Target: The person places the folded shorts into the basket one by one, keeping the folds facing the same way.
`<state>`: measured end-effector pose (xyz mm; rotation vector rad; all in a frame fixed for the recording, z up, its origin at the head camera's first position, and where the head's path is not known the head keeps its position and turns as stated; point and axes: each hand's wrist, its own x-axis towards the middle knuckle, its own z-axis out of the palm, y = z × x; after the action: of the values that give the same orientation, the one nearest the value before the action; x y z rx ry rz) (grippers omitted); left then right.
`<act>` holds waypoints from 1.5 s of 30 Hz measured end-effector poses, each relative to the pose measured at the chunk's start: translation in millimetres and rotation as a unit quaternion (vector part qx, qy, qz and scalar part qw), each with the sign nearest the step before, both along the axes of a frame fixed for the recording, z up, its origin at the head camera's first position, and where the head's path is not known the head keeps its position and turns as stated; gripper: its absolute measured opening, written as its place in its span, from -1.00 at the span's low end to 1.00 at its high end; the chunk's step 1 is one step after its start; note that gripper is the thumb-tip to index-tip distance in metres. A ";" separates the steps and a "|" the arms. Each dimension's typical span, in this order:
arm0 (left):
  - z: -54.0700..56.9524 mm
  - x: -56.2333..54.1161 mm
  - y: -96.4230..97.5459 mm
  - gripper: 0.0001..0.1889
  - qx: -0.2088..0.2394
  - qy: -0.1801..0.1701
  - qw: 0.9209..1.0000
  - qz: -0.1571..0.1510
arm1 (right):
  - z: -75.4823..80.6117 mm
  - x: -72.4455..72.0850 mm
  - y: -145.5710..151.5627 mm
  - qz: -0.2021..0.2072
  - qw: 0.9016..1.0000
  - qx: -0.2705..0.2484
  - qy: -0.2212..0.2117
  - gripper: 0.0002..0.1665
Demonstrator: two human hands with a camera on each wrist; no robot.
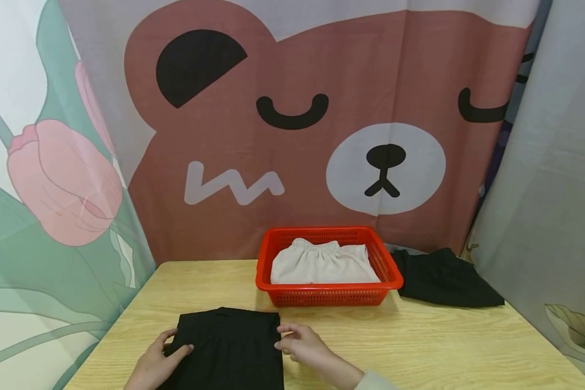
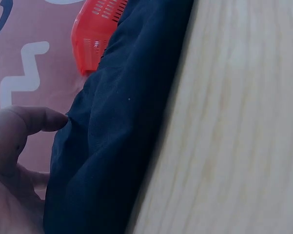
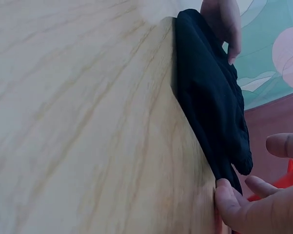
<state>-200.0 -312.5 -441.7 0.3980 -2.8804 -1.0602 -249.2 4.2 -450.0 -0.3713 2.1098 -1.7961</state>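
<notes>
A black garment (image 1: 229, 346) with a gathered top edge lies spread flat at the table's front left; whether it is shorts, trousers or a skirt I cannot tell. My left hand (image 1: 158, 360) rests at its upper left edge, thumb on the cloth, fingers spread along the side. In the left wrist view the thumb touches the dark cloth (image 2: 122, 92) and another finger is partly hidden behind it. At the opposite edge my right hand (image 1: 308, 349) pinches the cloth near the top corner, thumb low against the table, index finger raised off it in the right wrist view.
Behind the garment stands a red plastic basket (image 1: 326, 295) holding a white elastic-waisted garment (image 1: 324, 265). Another black garment (image 1: 443, 279) lies to the basket's right. The wooden table (image 1: 443, 346) reaches back to a bear-print curtain (image 1: 312, 162), with more curtains at both sides.
</notes>
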 end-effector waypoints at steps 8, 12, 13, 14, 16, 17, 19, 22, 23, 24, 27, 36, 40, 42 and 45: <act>-0.8 1.2 0.1 -0.14 0.000 -0.012 1.000 -0.002 | -6.1 3.4 -6.9 -0.016 0.999 -0.027 -0.009 -0.47; 1.0 0.9 2.8 -0.12 0.021 -0.020 0.999 -0.012 | -4.4 4.9 -8.5 -0.023 0.999 -0.035 -0.020 -0.34; 1.7 0.5 4.0 -0.11 0.030 -0.024 0.999 -0.014 | -3.8 5.3 -8.6 -0.025 0.999 -0.036 -0.020 -0.31; 2.6 0.0 5.6 -0.10 0.041 -0.028 0.999 -0.016 | -2.9 5.6 -8.7 -0.026 0.999 -0.039 -0.021 -0.29; 3.8 -1.2 8.8 -0.09 0.063 -0.032 0.997 -0.019 | -1.3 6.2 -8.9 -0.027 0.998 -0.042 -0.023 -0.27; 4.2 -1.7 10.4 -0.10 0.073 -0.032 0.997 -0.021 | -0.7 6.4 -9.0 -0.027 0.998 -0.044 -0.023 -0.26; 4.2 -2.3 13.0 -0.12 0.086 -0.028 0.996 -0.025 | -0.4 6.8 -9.3 -0.025 0.998 -0.046 -0.027 -0.25; 2.6 -2.0 15.9 -0.14 0.095 -0.025 0.995 -0.033 | -1.3 8.1 -10.1 -0.021 0.998 -0.048 -0.030 -0.25; 1.8 -1.7 16.7 -0.14 0.098 -0.026 0.994 -0.035 | -1.9 8.4 -10.4 -0.019 0.998 -0.053 -0.032 -0.24; 1.2 -1.5 17.6 -0.14 0.100 -0.027 0.994 -0.036 | -2.5 8.6 -10.6 -0.017 0.998 -0.057 -0.031 -0.24; -0.1 -0.8 20.5 -0.15 0.123 -0.026 0.991 -0.040 | -4.5 8.1 -11.2 -0.012 0.997 -0.065 -0.031 -0.22; -0.5 4.2 19.9 -0.08 0.199 -0.031 0.976 -0.084 | -6.8 8.7 -10.9 0.021 0.997 -0.065 -0.023 -0.23; -2.4 6.6 18.0 -0.05 0.216 -0.029 0.969 -0.114 | -3.3 8.1 -9.9 0.025 0.999 -0.041 -0.026 -0.25; -4.1 8.0 16.8 -0.05 0.230 -0.027 0.964 -0.127 | -1.7 7.1 -9.0 0.027 0.999 -0.027 -0.027 -0.26; -5.4 9.2 14.9 -0.04 0.241 -0.024 0.959 -0.147 | -1.4 5.4 -7.2 0.030 0.999 -0.018 -0.020 -0.26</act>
<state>-190.7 -297.6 -447.1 0.0009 -2.7499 -1.8341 -243.8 -3.0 -451.5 -0.3996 2.0212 -1.7943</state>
